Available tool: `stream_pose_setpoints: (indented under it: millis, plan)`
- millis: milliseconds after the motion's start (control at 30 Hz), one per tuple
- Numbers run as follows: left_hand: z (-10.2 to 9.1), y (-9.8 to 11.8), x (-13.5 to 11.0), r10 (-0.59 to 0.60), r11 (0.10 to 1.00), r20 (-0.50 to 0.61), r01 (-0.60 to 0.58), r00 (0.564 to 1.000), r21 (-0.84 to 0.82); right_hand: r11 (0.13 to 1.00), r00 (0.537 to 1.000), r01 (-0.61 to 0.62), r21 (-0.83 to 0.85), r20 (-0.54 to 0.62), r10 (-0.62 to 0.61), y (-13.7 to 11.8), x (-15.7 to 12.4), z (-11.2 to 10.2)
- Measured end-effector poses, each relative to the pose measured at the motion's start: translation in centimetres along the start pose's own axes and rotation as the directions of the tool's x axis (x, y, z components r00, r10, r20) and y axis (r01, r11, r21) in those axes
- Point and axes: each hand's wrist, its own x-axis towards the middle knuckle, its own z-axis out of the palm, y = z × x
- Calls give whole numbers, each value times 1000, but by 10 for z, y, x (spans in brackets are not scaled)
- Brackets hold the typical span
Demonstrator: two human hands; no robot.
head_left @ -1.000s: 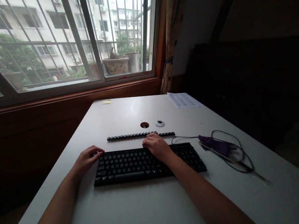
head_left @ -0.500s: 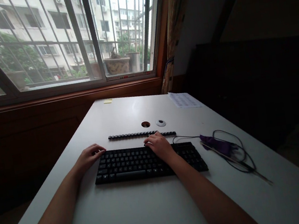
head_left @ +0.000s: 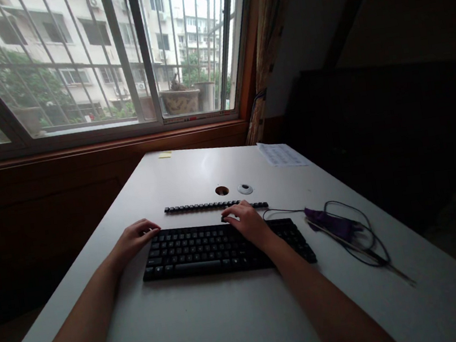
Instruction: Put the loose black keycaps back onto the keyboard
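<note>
A black keyboard (head_left: 197,250) lies on the white table (head_left: 217,327) in front of me. My left hand (head_left: 133,239) rests on its far left corner, fingers curled over the edge as if holding it. My right hand (head_left: 248,222) lies over the keyboard's far edge right of the middle, fingertips bent and pinched together at the top row; what is between them is hidden. Just behind the keyboard a straight row of loose black keycaps (head_left: 199,206) lies on the table, close to my right fingertips.
A dark cable (head_left: 363,233) loops right of the keyboard around a purple object (head_left: 330,223) and a thin stick. Behind are a round table hole (head_left: 222,191), its white cap (head_left: 245,189), a printed sheet (head_left: 281,154), a yellow note (head_left: 164,155) and the barred window.
My right hand has drawn back a little from the keycap row toward the keyboard's top edge. The left hand and keyboard have stayed put; the view has shifted slightly.
</note>
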Motion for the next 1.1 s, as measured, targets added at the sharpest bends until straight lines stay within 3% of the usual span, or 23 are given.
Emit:
stream_pose_setpoints:
  millis: [167, 267, 833, 1100]
  plan:
    - [-1, 2, -1, -5, 1000, 8, 5, 1000, 0, 992, 977, -40, 123, 213, 13, -3, -2, -20]
    - [-1, 2, -1, -6, 1000, 3, 6, 1000, 3, 984, 960, -81, 159, 279, 34, -4, -3, -25]
    - [0, 2, -1, -8, 1000, -5, 8, 1000, 9, 990, 945, -83, 117, 325, 41, -8, -3, -27]
    - [0, 4, -1, -4, 1000, -5, 4, 1000, 8, 998, 947, 0, 66, 320, -21, -12, -3, -31]
